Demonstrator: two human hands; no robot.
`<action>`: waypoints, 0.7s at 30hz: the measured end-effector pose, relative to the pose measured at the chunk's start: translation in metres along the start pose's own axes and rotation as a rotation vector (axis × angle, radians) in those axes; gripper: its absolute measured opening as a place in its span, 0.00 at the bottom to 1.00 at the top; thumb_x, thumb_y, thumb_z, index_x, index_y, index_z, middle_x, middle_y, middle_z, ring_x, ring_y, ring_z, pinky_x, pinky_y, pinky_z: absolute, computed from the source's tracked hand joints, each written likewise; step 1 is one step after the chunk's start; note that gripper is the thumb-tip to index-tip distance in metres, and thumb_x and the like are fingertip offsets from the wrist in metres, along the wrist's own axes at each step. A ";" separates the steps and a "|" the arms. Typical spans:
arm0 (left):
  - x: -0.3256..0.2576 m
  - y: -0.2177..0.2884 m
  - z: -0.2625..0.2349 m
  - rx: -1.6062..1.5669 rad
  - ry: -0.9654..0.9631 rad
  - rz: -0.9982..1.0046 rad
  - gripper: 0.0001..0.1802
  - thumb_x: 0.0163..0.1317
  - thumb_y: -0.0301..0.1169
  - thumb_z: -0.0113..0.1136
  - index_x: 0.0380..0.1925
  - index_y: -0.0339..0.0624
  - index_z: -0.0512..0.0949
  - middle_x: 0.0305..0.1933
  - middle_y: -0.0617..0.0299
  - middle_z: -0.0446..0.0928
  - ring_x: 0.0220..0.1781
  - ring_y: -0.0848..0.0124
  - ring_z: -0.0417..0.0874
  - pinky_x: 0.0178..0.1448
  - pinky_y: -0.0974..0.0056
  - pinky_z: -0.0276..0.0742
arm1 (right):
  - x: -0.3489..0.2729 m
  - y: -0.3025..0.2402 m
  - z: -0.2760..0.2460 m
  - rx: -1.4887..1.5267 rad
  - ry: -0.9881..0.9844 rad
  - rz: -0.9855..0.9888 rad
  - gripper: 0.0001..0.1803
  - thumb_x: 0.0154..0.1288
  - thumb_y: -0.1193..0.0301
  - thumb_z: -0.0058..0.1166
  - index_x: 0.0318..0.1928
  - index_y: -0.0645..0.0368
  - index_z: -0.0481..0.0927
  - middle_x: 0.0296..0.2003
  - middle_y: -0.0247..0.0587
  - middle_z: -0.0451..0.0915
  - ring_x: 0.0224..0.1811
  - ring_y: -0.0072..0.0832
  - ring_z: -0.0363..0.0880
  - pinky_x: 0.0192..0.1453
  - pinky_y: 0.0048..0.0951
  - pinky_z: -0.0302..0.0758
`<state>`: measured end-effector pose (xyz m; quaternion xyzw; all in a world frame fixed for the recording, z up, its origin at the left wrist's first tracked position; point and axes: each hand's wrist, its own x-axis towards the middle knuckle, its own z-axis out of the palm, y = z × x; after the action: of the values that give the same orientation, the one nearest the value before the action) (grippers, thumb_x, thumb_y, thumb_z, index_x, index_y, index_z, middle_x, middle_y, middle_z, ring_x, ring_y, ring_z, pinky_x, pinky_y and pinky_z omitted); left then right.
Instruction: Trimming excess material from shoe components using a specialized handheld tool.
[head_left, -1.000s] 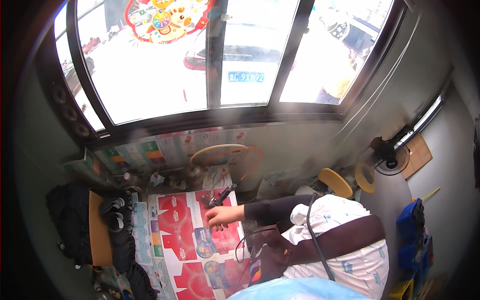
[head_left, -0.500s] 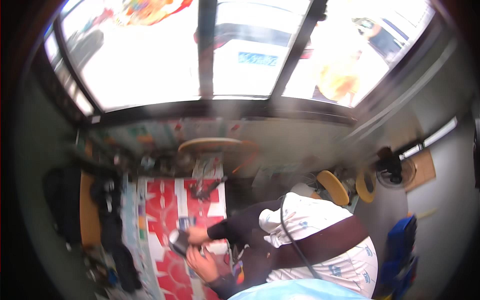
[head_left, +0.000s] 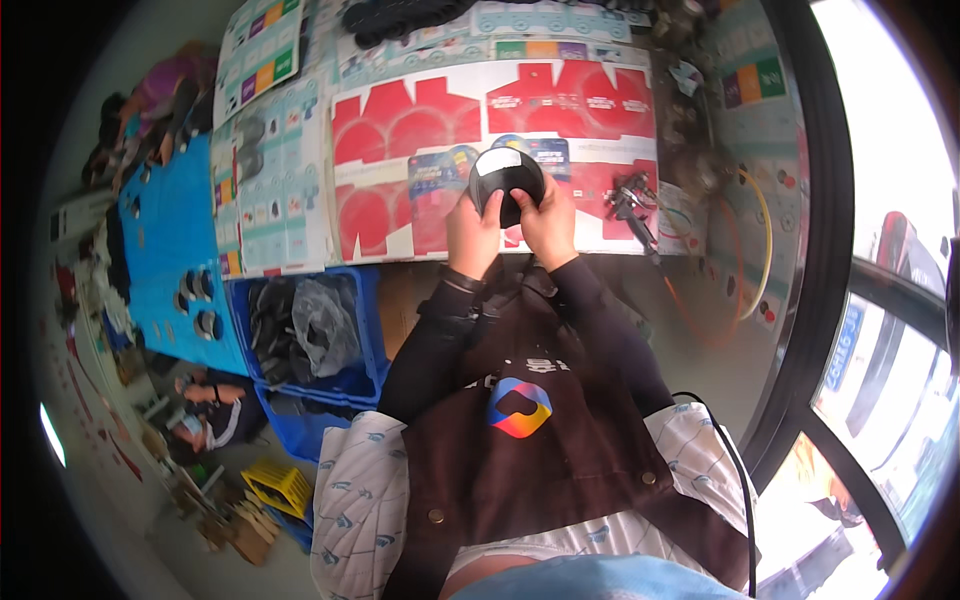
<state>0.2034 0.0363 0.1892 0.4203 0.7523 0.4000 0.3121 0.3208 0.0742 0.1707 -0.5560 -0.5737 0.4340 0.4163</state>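
Black round part [head_left: 507, 184] gripped between left hand [head_left: 474, 232] and right hand [head_left: 549, 222] (blue crate [head_left: 368, 330] holds dark bags).

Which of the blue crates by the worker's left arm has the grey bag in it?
The upper blue crate, right beside the left hand's forearm; the lower blue crate shows no bag.

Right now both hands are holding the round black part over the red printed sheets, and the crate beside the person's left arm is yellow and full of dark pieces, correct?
Not quite. The head view shows both hands, left and right, on the round black part over the red printed sheets, but the crate of dark pieces beside the left arm is blue, not yellow.
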 end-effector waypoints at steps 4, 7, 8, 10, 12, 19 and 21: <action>-0.019 -0.043 0.001 0.054 0.118 -0.076 0.17 0.64 0.37 0.65 0.42 0.32 0.81 0.38 0.38 0.83 0.44 0.40 0.84 0.45 0.48 0.78 | -0.020 0.025 0.017 -0.323 -0.212 -0.025 0.21 0.64 0.68 0.63 0.52 0.67 0.76 0.33 0.66 0.82 0.37 0.60 0.83 0.37 0.53 0.78; -0.038 -0.093 -0.016 0.032 0.130 -0.260 0.17 0.61 0.36 0.68 0.39 0.31 0.82 0.38 0.37 0.82 0.45 0.40 0.83 0.47 0.47 0.77 | -0.040 0.027 0.031 -0.486 -0.449 -0.051 0.23 0.66 0.62 0.61 0.50 0.69 0.75 0.27 0.63 0.82 0.32 0.59 0.83 0.35 0.53 0.79; -0.043 -0.099 -0.021 0.029 0.114 -0.267 0.17 0.61 0.37 0.69 0.40 0.31 0.82 0.38 0.36 0.82 0.46 0.40 0.83 0.47 0.48 0.78 | -0.044 0.027 0.032 -0.559 -0.511 -0.079 0.23 0.66 0.60 0.61 0.49 0.69 0.75 0.27 0.62 0.82 0.32 0.58 0.83 0.34 0.52 0.79; -0.051 -0.114 -0.032 0.093 0.147 -0.338 0.20 0.61 0.40 0.69 0.41 0.31 0.82 0.40 0.35 0.82 0.47 0.39 0.83 0.48 0.47 0.78 | -0.049 0.026 0.033 -0.614 -0.654 -0.146 0.23 0.67 0.60 0.60 0.49 0.69 0.75 0.27 0.61 0.82 0.32 0.57 0.84 0.36 0.51 0.80; -0.052 -0.139 -0.052 0.369 0.100 -0.378 0.24 0.61 0.46 0.67 0.40 0.32 0.82 0.40 0.35 0.82 0.47 0.39 0.83 0.49 0.43 0.78 | -0.048 0.032 0.026 -0.683 -0.779 -0.196 0.23 0.67 0.59 0.60 0.49 0.68 0.75 0.27 0.60 0.83 0.33 0.56 0.85 0.37 0.49 0.80; -0.102 -0.295 -0.143 0.097 0.007 -0.449 0.20 0.64 0.37 0.67 0.51 0.36 0.82 0.43 0.50 0.87 0.46 0.60 0.87 0.51 0.56 0.78 | 0.005 0.131 -0.120 -0.677 -0.251 -0.046 0.42 0.61 0.72 0.65 0.71 0.64 0.57 0.46 0.52 0.78 0.46 0.43 0.79 0.51 0.41 0.76; -0.124 -0.314 -0.144 -0.006 -0.035 -0.526 0.21 0.65 0.40 0.66 0.50 0.35 0.83 0.44 0.52 0.87 0.46 0.61 0.87 0.52 0.55 0.78 | 0.009 0.082 -0.145 -0.366 -0.139 0.014 0.51 0.66 0.72 0.63 0.79 0.60 0.42 0.33 0.40 0.81 0.32 0.26 0.82 0.40 0.29 0.78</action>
<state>0.0234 -0.2244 0.0042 0.2163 0.8289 0.3001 0.4197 0.4821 0.0890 0.1322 -0.5952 -0.6666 0.3626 0.2645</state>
